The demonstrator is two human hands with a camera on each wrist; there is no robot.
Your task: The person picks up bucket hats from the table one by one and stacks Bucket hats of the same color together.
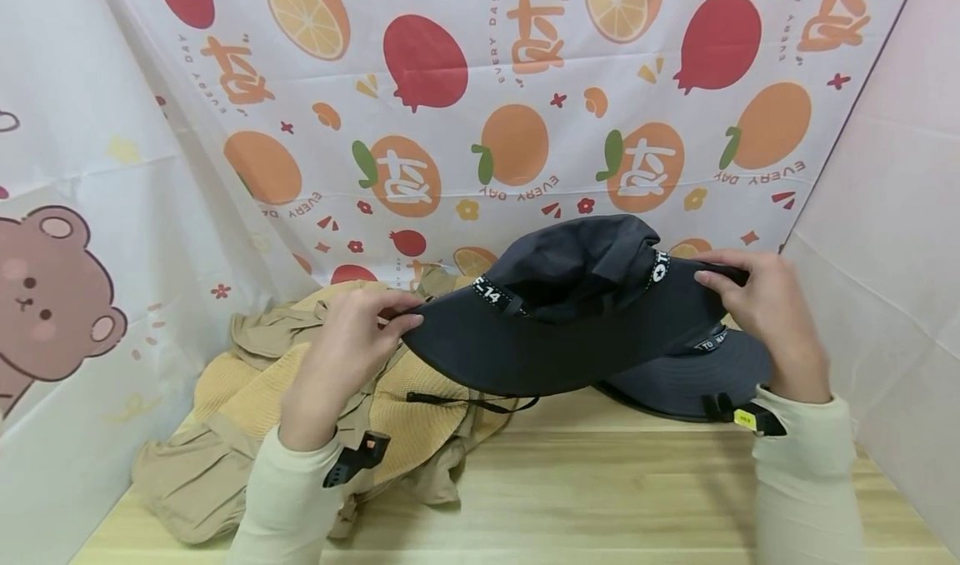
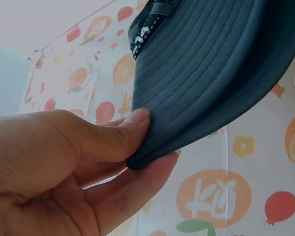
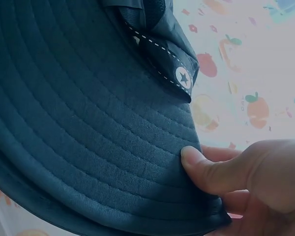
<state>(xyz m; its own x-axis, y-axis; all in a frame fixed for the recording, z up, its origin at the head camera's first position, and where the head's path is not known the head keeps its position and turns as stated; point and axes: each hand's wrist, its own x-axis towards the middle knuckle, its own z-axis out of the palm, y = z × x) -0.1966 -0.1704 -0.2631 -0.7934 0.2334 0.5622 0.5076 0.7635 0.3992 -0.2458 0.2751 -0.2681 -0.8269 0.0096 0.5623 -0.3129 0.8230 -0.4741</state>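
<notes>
A black bucket hat (image 1: 525,340) with a wide stitched brim and a patterned band is held up between both hands. My left hand (image 1: 360,332) pinches the left end of the brim, thumb on top and fingers beneath. At the opposite end my right hand (image 1: 761,298) pinches the brim the same way. In the right wrist view a white star badge (image 3: 183,77) shows on the hat's band. The crown is soft and slightly crumpled. Behind the raised hat, partly hidden by it, lies a second dark hat (image 1: 697,373) with a lettered band.
Beige and straw-yellow hats (image 1: 285,390) lie heaped on the left of the wooden table (image 1: 600,490). A thin black strap (image 1: 465,400) shows below the raised brim. A fruit-print curtain (image 1: 450,132) hangs behind, with white cloth walls at both sides.
</notes>
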